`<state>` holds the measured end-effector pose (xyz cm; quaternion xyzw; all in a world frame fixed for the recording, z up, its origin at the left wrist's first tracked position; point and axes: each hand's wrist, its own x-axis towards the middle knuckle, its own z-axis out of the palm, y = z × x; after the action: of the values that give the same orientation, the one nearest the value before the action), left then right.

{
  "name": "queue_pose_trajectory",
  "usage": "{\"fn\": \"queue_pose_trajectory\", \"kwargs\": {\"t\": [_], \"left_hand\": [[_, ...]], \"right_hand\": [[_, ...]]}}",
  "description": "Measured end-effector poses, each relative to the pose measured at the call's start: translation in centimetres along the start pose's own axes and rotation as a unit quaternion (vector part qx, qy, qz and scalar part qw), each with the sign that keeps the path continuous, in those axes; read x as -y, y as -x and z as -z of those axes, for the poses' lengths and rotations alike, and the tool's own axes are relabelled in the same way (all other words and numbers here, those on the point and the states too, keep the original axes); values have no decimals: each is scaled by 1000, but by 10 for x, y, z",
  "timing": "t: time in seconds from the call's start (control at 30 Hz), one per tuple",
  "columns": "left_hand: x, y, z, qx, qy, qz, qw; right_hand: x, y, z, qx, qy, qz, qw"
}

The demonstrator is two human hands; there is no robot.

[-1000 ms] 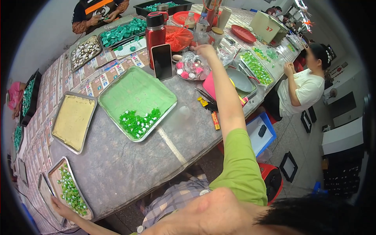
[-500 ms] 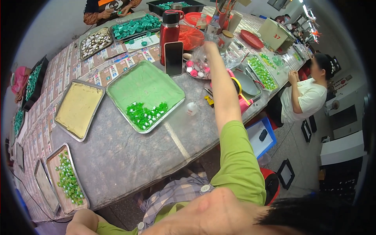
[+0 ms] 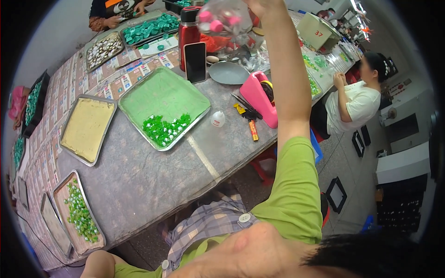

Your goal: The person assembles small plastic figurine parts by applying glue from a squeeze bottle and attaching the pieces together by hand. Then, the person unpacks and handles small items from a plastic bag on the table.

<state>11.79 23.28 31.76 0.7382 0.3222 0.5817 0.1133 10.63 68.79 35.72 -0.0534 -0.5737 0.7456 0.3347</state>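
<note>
My right arm stretches across the table, and the right hand (image 3: 264, 5) is at the top edge, partly cut off. From it hangs a clear plastic bag (image 3: 225, 18) with pink and white round pieces inside, slightly blurred. Below the bag lies a grey oval plate (image 3: 228, 73). Beside the plate stand a black phone (image 3: 195, 62) and a red flask (image 3: 188, 39) with a dark lid. My left elbow shows at the lower left, but the left hand is out of sight.
A green-lined tray (image 3: 162, 92) holds green beads; a small white bottle (image 3: 218, 119) stands next to it. A pink tape dispenser (image 3: 259, 99) sits near the edge. At left are a beige tray (image 3: 88, 127) and a bead tray (image 3: 79, 178). Other people sit around the table.
My right hand has lifted the bag of pink and white pieces off the plate, up and to the left. The grey plate and the tape dispenser now show more fully.
</note>
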Motion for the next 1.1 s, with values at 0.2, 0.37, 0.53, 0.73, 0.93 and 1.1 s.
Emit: {"fn": "queue_pose_trajectory", "kwargs": {"t": [0.2,0.37,0.53,0.73,0.93,1.1], "left_hand": [[-1,7,-4,-4,10,12,1000],[-2,8,-4,10,36,8,999],[-11,1,-9,21,62,25,998],[-18,10,-7,3,74,50,996],[-35,15,-8,-4,88,62,994],[-35,24,-4,-13,99,75,992]], "right_hand": [[-25,80,-70,129,34,61,989],[-125,161,-110,271,-221,-149,925],[-185,214,-154,286,-215,-241,902],[-217,230,-184,250,-205,-201,925],[-238,233,-194,220,-193,-185,938],[-235,232,-188,248,-164,-189,936]]}}
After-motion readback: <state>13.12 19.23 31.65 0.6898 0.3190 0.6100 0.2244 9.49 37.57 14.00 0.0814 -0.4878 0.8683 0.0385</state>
